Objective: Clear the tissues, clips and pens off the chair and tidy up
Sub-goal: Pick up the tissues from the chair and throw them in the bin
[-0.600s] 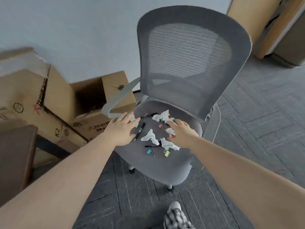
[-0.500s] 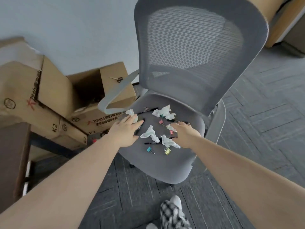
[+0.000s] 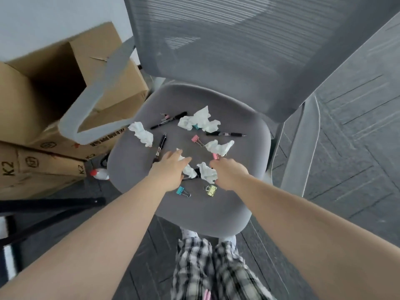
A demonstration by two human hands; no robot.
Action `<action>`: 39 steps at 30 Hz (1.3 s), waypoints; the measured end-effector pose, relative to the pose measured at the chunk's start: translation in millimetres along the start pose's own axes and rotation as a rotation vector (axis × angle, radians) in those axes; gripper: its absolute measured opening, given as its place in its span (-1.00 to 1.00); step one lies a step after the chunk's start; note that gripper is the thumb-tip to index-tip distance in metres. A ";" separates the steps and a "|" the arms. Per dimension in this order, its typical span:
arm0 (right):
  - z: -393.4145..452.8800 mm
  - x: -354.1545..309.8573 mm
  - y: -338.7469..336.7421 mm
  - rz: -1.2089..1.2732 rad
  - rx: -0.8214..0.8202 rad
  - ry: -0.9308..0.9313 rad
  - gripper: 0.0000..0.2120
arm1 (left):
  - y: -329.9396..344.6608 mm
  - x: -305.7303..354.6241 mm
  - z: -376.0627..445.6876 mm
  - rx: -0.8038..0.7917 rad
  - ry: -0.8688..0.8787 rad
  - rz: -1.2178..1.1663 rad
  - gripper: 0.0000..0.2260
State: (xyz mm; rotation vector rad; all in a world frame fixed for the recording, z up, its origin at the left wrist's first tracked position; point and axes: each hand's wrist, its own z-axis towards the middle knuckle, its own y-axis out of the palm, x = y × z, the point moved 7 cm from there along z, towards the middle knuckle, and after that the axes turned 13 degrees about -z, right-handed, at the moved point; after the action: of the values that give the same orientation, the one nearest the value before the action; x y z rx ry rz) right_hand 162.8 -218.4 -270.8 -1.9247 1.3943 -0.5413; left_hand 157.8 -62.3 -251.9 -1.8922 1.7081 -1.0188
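Both hands have dropped lower over the seat than half a second ago. The left hand [image 3: 167, 169], fingers spread and released, rests on a crumpled white tissue [image 3: 187, 168]; the right hand [image 3: 228, 173] curls loosely beside another tissue [image 3: 207, 172], grasping nothing. Black pens [image 3: 160, 146] and coloured clips [image 3: 211, 189] dot the grey fabric chair [image 3: 216, 213].

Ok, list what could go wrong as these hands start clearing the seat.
1. The left hand covers part of a pen; sweeping tissues could roll it off the seat.
2. The blue clip and yellow clip lie nearest the front edge and might get knocked to the floor.
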 end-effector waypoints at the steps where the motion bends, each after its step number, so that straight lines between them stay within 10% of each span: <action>1: 7.2 0.0 3.1 -0.002 0.006 0.017 -0.62 | 2.9 -2.4 11.0 0.016 0.001 0.008 -0.43; 8: 33.3 -11.2 16.4 -0.100 0.025 0.077 -0.62 | 29.9 -28.6 49.7 0.023 -0.034 0.028 -0.33; 15: 38.2 4.2 -34.4 -0.028 0.273 0.072 -0.71 | -13.6 -31.3 55.2 0.283 0.032 -0.141 -0.81; 26: 81.9 18.6 -20.3 0.251 0.016 0.361 -0.71 | -43.4 -130.5 88.8 0.372 -0.394 -0.487 -0.86; 39: 93.5 15.7 -95.5 0.444 0.429 0.351 -0.53 | -82.8 -113.6 91.1 0.622 -0.155 -0.678 -0.81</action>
State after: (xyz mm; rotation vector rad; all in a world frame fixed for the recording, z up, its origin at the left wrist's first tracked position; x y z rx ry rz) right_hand 293.9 -188.6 -264.7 -1.1720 1.6950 -0.8989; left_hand 282.0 46.3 -281.6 -2.0420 0.5297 -1.3811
